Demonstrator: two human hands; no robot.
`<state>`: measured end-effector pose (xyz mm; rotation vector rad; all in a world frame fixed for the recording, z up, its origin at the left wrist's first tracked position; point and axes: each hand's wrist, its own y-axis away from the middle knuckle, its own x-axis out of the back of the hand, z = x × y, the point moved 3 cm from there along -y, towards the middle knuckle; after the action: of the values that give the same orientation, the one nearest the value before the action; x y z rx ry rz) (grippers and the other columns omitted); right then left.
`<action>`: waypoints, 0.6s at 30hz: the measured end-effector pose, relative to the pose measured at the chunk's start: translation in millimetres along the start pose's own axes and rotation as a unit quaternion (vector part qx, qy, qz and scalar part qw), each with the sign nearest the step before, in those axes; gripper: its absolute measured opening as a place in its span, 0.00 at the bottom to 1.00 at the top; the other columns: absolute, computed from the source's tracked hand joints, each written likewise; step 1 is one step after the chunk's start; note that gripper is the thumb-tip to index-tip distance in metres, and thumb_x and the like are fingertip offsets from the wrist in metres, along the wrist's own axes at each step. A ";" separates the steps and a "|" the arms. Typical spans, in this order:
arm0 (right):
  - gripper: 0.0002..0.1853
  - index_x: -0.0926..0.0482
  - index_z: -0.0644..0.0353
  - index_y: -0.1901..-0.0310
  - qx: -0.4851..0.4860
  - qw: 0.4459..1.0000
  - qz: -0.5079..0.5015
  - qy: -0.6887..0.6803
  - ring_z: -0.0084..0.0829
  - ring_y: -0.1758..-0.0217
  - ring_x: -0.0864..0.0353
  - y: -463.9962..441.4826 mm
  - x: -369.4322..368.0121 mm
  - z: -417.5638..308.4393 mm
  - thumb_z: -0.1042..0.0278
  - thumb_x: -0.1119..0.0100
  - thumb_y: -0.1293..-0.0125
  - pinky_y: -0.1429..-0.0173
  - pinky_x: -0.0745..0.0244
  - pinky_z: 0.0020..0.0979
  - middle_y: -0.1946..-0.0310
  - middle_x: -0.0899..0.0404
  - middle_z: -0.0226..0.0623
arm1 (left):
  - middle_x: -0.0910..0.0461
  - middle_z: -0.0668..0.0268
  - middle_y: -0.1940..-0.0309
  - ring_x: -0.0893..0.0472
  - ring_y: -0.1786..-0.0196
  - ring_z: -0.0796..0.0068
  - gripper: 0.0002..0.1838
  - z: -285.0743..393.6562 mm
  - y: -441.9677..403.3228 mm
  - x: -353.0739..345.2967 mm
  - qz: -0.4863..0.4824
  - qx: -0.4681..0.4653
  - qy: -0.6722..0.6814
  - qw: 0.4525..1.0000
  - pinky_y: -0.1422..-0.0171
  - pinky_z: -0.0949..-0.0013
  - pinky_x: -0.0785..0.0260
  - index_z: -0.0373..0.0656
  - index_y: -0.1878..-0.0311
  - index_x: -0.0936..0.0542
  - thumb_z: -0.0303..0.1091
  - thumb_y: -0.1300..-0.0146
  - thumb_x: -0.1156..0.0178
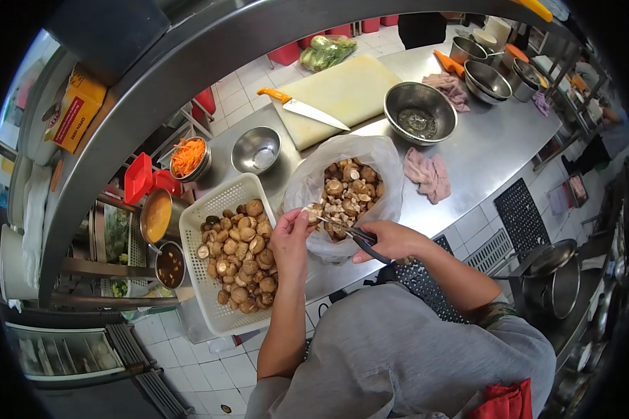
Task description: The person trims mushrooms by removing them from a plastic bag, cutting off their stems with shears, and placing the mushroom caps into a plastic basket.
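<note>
Pinched in my left hand (291,236) is a small mushroom (314,210), held over the near left edge of a clear plastic bag (391,164). My right hand (391,241) grips black-handled scissors (365,241), their blades reaching to the mushroom. Inside the bag lie whole mushrooms and small pale pieces (341,206). To the left, a white perforated basket (192,255) holds many brown mushrooms (241,251).
Beyond the bag, an orange-handled knife (314,113) rests on a cutting board (349,94). Metal bowls (256,150) (419,112) and a pink cloth (427,174) are on the steel table (500,150). Shredded carrots (188,157) fill a bowl at left. A shelf edge (189,52) arches overhead.
</note>
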<state>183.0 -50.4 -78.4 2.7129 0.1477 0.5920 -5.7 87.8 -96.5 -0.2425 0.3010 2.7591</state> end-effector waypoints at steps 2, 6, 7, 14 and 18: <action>0.36 0.23 0.62 0.67 0.006 1.000 0.005 -0.008 0.32 0.67 0.23 -1.6 -0.5 -0.6 0.31 0.23 0.48 0.60 0.28 0.36 0.73 0.24 0.37 | 0.15 0.64 0.56 0.17 0.56 0.79 0.12 2.3 4.7 -4.1 -0.001 0.002 0.016 1.000 0.49 0.74 0.22 0.33 0.47 0.19 0.33 0.25 0.37; 0.34 0.22 0.63 0.70 0.007 1.000 0.004 -0.006 0.32 0.70 0.25 -5.9 0.0 -2.8 0.32 0.23 0.46 0.62 0.29 0.36 0.76 0.25 0.36 | 0.16 0.64 0.56 0.17 0.57 0.79 0.12 7.2 7.8 -3.9 0.002 0.021 0.040 0.999 0.49 0.74 0.23 0.33 0.47 0.19 0.33 0.25 0.38; 0.34 0.22 0.63 0.71 0.007 1.000 0.005 -0.005 0.31 0.71 0.25 -8.0 -0.5 -2.2 0.33 0.23 0.46 0.63 0.30 0.37 0.78 0.25 0.36 | 0.15 0.64 0.56 0.17 0.57 0.79 0.12 7.9 8.0 -3.5 0.001 0.017 0.046 0.999 0.49 0.74 0.23 0.33 0.47 0.19 0.32 0.25 0.38; 0.27 0.21 0.63 0.71 0.030 0.997 0.021 0.061 0.24 0.75 0.29 -10.9 -11.9 -5.2 0.43 0.22 0.42 0.68 0.33 0.34 0.81 0.27 0.30 | 0.15 0.64 0.56 0.17 0.57 0.79 0.11 5.3 10.8 24.3 0.000 0.022 0.046 0.999 0.51 0.74 0.22 0.34 0.47 0.18 0.32 0.25 0.39; 0.25 0.20 0.63 0.70 0.051 0.994 0.008 0.094 0.23 0.75 0.27 -1.7 -12.0 -0.1 0.47 0.21 0.41 0.69 0.32 0.32 0.81 0.25 0.30 | 0.16 0.63 0.54 0.17 0.55 0.77 0.13 27.8 8.2 89.2 0.086 -0.023 0.001 0.996 0.51 0.74 0.23 0.35 0.46 0.18 0.35 0.25 0.38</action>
<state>172.0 -50.9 -83.6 2.7554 0.2098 0.8661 -94.6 116.1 -86.6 -0.2406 0.2694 2.9377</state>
